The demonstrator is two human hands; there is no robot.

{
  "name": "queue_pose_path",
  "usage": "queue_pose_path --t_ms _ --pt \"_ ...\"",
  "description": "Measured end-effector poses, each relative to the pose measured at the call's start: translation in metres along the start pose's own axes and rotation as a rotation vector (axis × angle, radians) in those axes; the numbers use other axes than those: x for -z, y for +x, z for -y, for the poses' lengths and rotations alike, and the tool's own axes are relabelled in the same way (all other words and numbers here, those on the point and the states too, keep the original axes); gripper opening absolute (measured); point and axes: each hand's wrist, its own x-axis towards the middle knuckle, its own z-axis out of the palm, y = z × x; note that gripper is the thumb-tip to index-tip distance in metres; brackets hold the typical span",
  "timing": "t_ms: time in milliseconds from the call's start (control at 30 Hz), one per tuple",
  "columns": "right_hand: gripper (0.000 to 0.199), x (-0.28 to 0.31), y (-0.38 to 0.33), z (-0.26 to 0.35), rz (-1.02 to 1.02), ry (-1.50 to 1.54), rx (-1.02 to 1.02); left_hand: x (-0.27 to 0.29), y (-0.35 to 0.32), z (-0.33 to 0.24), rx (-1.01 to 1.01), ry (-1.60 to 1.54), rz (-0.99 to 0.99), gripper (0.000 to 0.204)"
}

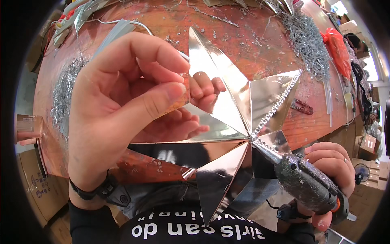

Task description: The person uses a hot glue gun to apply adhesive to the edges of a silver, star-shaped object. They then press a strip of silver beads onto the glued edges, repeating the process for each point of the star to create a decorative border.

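A: State the grip of each hand.

B: Left hand (122, 101): thumb and forefinger pinch one point of the star (227, 134), a folded piece of mirror-bright sheet. Right hand (331, 171): clenched around the handle of the glue gun (308, 185), whose body is crusted with grey residue.

A: Position of the star?

B: Held in the air above the near edge of the worktop (243, 44), close to the camera. The gun nozzle touches the star's centre, where the folds meet. A beaded strip (280, 99) runs along one crease from the centre out to the upper-right tip. The facets reflect the left fingers.

A: Surface condition?

B: The worktop is reddish-brown, worn and strewn with small silver scraps. A heap of silver tinsel (308, 40) lies at the far right; a second, thinner heap (63, 95) lies at the left edge. Red-handled pliers (302, 106) rest on the surface right of the star. An orange bag (337, 51) lies beyond the right heap. White cable (122, 24) trails across the far left.

A: Surroundings?

B: Cardboard boxes (40, 183) stand on the floor at lower left; more boxes (367, 144) stand at the right. A black wristband (101, 191) sits on the left wrist.
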Motion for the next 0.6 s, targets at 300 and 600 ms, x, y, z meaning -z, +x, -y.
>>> queue_pose_path --t_ms 300,600 --pt "0.053 -0.001 -0.0022 -0.0008 0.025 0.023 0.0 -0.0019 0.0006 0.0073 -0.055 -0.028 -0.009 0.016" --pt "0.05 0.0045 -0.0029 -0.0003 0.081 0.019 0.008 0.0042 0.0018 0.0065 -0.062 0.059 0.009 0.015"
